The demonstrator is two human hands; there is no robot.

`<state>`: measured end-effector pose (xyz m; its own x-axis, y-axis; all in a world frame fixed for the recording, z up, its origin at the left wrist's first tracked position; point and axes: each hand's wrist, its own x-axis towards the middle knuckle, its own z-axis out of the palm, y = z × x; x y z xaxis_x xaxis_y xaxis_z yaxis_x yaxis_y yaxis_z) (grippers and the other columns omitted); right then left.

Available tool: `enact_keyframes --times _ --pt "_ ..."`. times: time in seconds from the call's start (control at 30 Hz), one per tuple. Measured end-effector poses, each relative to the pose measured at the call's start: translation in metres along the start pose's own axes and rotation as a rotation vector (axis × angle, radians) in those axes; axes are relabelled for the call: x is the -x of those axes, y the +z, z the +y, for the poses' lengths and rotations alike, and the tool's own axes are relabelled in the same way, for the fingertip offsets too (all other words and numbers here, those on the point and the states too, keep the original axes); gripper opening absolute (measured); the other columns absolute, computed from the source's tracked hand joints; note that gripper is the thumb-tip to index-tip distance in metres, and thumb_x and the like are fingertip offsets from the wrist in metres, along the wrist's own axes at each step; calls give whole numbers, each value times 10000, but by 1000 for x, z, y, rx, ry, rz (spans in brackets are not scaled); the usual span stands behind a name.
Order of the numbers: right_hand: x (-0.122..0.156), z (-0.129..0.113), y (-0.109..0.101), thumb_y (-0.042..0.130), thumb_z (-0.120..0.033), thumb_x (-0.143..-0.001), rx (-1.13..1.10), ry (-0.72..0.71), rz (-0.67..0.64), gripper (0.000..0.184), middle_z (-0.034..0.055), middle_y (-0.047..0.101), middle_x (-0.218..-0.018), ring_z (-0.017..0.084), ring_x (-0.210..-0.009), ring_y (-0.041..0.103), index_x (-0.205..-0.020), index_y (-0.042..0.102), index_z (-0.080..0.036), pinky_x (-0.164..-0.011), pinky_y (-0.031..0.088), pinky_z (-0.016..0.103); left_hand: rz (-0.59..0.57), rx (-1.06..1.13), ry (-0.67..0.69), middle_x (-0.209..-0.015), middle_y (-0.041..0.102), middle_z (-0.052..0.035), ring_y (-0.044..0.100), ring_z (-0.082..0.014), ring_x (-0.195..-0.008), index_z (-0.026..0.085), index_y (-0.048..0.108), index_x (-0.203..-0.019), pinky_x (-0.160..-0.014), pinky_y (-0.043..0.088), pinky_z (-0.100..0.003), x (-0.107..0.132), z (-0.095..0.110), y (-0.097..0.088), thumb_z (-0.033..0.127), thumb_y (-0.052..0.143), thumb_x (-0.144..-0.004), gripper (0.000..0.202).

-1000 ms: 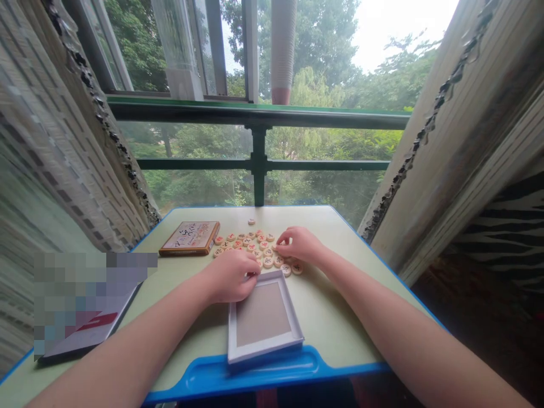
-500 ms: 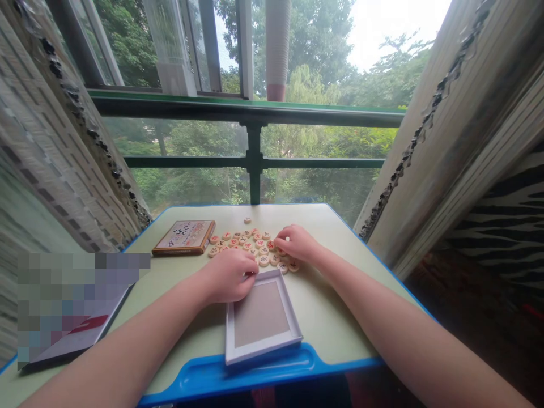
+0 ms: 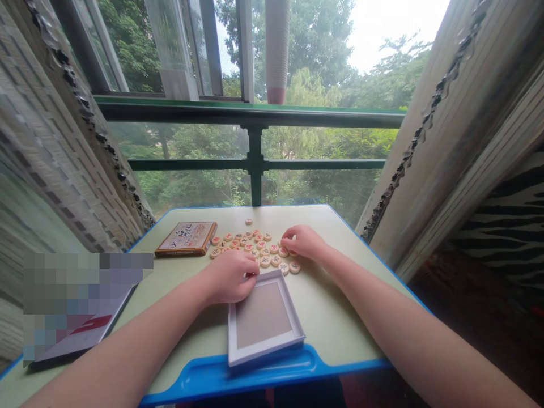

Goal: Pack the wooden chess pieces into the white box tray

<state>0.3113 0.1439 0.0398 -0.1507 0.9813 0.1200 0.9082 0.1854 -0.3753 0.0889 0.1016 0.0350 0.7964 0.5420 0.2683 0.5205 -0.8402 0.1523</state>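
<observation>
Many round wooden Chinese chess pieces point(image 3: 265, 251) with red or black characters lie loosely clustered on the table. My left hand point(image 3: 232, 276) is closed, its fingers curled at the cluster's near edge above the top left corner of a shallow white box tray point(image 3: 266, 314). What its fingers hold, if anything, is hidden. At the cluster's right edge is my right hand point(image 3: 305, 241), palm down with fingers bent together over the pieces. Its fingertips are partly hidden, and I cannot make out what is between them. The tray's inside shows bare.
A printed brown game box point(image 3: 187, 237) lies left of the pieces. One piece point(image 3: 249, 221) sits apart at the back. A blurred-out flat item point(image 3: 85, 317) is at the left. The pale table point(image 3: 340, 306) has a blue rim; curtains point(image 3: 425, 136) and a green railing point(image 3: 255, 113) stand beyond.
My right hand has shifted slightly right, showing more of the pieces beside its fingertips. My left hand stays by the tray corner. The view has moved a little.
</observation>
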Motion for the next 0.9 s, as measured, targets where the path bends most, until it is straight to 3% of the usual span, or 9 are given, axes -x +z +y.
enact_keyframes --times 0.5,0.7,0.9 --pt "1 2 -1 621 -316 -716 -186 19 17 171 10 675 -862 103 -657 559 -826 658 -190 -579 392 195 14 -17 -1 -625 572 -27 500 -139 -602 176 615 -631 -570 349 -247 1 0 -2 167 472 -721 170" --pt "2 3 0 591 -166 -700 -144 -51 50 130 5 649 -856 89 -627 535 -817 647 -180 -610 397 196 15 -23 -18 -635 587 -29 513 -142 -606 176 621 -635 -574 354 -250 0 2 -4 161 466 -719 177" --pt "-1 8 0 436 8 -639 -103 -51 0 353 16 639 -912 116 -728 558 -771 694 -194 -690 414 199 19 -31 1 -627 580 -28 508 -141 -601 176 627 -643 -570 353 -252 1 -1 -2 169 468 -723 178"
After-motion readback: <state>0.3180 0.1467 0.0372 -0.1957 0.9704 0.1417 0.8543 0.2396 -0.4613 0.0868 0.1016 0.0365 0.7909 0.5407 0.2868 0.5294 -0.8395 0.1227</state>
